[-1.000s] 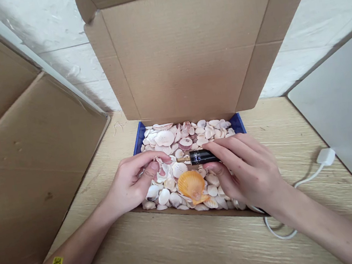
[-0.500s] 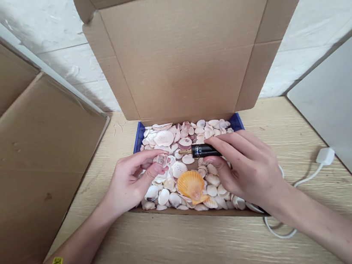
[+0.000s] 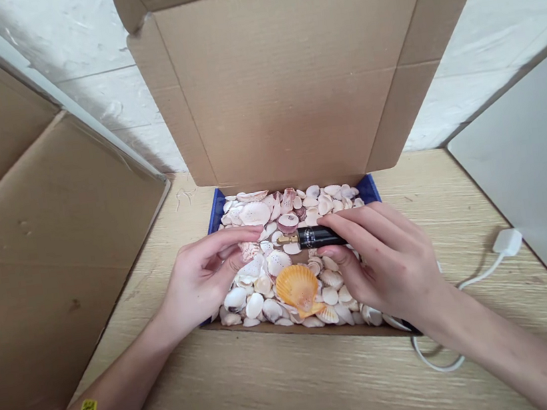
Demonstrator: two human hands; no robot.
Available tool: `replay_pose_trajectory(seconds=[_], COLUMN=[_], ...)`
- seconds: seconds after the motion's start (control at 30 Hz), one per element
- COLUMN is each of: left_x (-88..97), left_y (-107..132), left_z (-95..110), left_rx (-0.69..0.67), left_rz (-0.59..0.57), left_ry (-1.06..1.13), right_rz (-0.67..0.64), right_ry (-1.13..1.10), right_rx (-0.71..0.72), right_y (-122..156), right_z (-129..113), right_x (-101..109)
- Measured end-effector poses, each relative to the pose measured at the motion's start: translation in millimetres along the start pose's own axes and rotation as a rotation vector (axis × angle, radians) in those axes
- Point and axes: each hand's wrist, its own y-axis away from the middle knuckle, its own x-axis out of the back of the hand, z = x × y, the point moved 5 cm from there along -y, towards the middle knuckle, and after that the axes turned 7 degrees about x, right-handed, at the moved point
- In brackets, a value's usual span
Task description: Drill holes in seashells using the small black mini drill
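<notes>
Between the thumb and fingers of my left hand (image 3: 202,275) sits a small pinkish-white ribbed seashell (image 3: 250,251). My right hand (image 3: 385,254) grips a black mini drill (image 3: 315,236) with a brass chuck, which points left toward that shell. A gap shows between the chuck and the shell; the fine bit is too small to make out clearly. Both hands are above a cardboard box (image 3: 284,96) full of loose seashells. A large orange scallop shell (image 3: 296,287) lies near the box's front, between my hands.
The box's lid stands raised at the back, against a white wall (image 3: 93,60). A white cable (image 3: 482,277) with a white plug runs across the wooden table (image 3: 257,388) on the right. A tall cardboard panel (image 3: 59,260) borders the left side, a pale panel (image 3: 543,183) the right.
The shell in my left hand has been turned, so its ribbed outer side now shows. The drill in my right hand has barely moved.
</notes>
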Motion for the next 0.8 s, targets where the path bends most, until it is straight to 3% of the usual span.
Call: replay_pose_trajectory(seconds=[0.8], left_x=[-0.7], left_y=[0.8], left_z=[-6.4], left_rx=[-0.006], left_rz=[0.017], left_ry=[0.041], right_rz=[0.003], right_ry=[0.036], right_rx=[0.011], right_y=[-1.1], right_z=[-2.8], right_x=[0.7])
